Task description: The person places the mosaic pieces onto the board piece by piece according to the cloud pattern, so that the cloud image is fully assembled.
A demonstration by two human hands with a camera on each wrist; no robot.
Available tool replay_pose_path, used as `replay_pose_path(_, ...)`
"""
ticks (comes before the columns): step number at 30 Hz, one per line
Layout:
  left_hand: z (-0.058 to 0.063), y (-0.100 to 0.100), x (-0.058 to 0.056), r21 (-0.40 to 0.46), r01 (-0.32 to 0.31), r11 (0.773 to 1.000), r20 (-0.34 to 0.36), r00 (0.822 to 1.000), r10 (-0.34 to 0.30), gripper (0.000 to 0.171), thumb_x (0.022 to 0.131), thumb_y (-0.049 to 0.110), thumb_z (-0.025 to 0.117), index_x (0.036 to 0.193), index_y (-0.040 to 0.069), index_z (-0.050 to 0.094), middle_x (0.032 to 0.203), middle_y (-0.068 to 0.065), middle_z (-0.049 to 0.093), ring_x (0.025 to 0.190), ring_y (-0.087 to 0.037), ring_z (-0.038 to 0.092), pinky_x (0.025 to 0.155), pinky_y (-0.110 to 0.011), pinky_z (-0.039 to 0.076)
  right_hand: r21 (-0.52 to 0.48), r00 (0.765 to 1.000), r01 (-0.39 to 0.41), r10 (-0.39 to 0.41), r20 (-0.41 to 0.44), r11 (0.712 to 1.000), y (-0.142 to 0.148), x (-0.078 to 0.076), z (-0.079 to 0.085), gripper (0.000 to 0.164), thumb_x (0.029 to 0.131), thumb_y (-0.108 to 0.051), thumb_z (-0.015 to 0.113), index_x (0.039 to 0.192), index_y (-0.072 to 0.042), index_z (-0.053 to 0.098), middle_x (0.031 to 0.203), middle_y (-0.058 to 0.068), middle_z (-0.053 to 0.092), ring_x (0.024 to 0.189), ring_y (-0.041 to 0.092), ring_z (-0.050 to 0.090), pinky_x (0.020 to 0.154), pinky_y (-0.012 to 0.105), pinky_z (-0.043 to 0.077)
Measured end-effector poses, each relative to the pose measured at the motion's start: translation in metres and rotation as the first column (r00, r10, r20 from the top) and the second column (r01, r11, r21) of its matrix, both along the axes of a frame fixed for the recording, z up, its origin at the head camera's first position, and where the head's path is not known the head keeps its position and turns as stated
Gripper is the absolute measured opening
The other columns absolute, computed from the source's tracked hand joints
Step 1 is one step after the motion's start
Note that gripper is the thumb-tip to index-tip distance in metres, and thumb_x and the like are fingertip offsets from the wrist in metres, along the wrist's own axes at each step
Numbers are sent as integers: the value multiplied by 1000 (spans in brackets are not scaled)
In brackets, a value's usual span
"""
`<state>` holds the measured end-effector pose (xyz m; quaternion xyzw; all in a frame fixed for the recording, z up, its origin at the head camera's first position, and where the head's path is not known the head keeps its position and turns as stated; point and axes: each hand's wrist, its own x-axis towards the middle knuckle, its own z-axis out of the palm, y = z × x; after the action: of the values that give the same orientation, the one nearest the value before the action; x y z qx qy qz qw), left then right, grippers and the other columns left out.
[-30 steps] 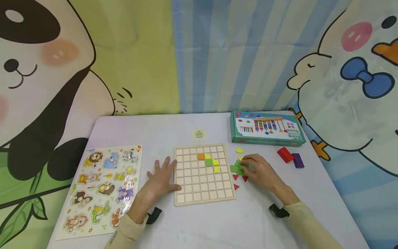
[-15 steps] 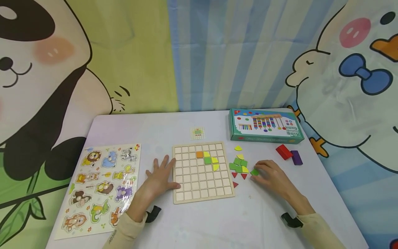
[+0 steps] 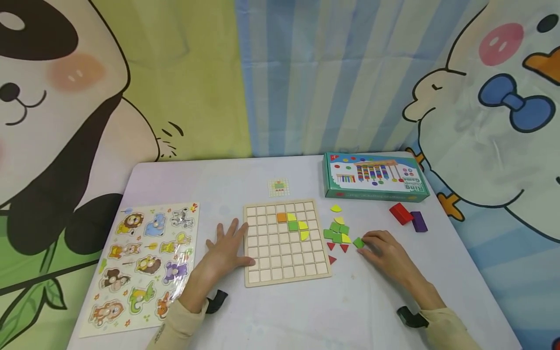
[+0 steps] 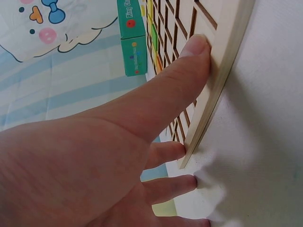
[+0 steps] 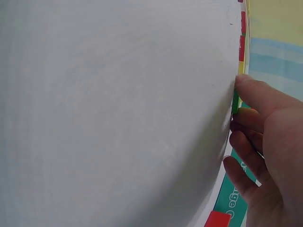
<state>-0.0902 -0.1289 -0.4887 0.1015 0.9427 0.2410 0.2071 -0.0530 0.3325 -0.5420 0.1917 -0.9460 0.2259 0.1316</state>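
Observation:
My left hand lies with spread fingers at the left edge of a wooden grid board. In the left wrist view the thumb rests on the board's rim. An orange tile, a green tile and several yellow quarter-round tiles sit in the board's cells. Right of the board, my right hand pinches a green square tile at the tabletop. The right wrist view has this green tile between thumb and index finger.
Loose green squares, yellow pieces and red triangles lie beside the board. A small pattern card lies behind it. A green box, red block and purple block stand right. An animal puzzle lies left.
My right hand has drawn a green square tile out of the loose pile, rightward and towards me. The left hand has stayed at the board's edge.

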Motion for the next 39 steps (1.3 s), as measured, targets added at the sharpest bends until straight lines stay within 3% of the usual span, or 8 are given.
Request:
replay_pose_path(13,-3,-1,2,12,-1,1000,-12,1000,1,103,80,37,84,161,9,27,168,-25,10,148,-61,-2,101,-90,10,44,999,30,-31,34,999,-5,-2,3,36,76,-18,89,107,-8,74,115,4,66,109,17,60,102,-4,29)
replay_pose_path(20,-4,-1,3,5,-5,1000,-22,1000,5,103,80,38,85,161,9,28,168,-25,11,148,-61,-1,101,-90,11,31,999,18,-19,47,999,-11,-12,13,36,77,-17,87,109,-11,73,118,2,65,112,16,59,102,-3,29)
replay_pose_path(30,-7,-1,3,28,-12,1000,-14,1000,12,102,80,36,85,160,8,28,168,-24,11,149,-61,-2,101,-90,10,-31,994,-103,104,14,994,-37,-33,28,37,76,-12,89,110,-8,73,118,5,66,111,19,60,102,1,37)
replay_pose_path(34,-8,-1,3,31,-15,999,-9,1000,15,102,80,36,85,161,9,28,169,-24,11,149,-61,-3,101,-90,9,-40,987,-161,161,-14,986,-55,-43,33,36,77,-11,88,108,-6,73,117,6,66,111,18,60,103,-2,33)
replay_pose_path(39,-9,-1,2,31,-13,999,-13,1000,14,102,80,36,85,161,9,28,169,-23,11,149,-60,-2,101,-90,9,-62,969,-245,244,-33,968,-78,-54,38,33,78,-11,86,107,-5,72,116,7,66,110,18,59,101,2,39)
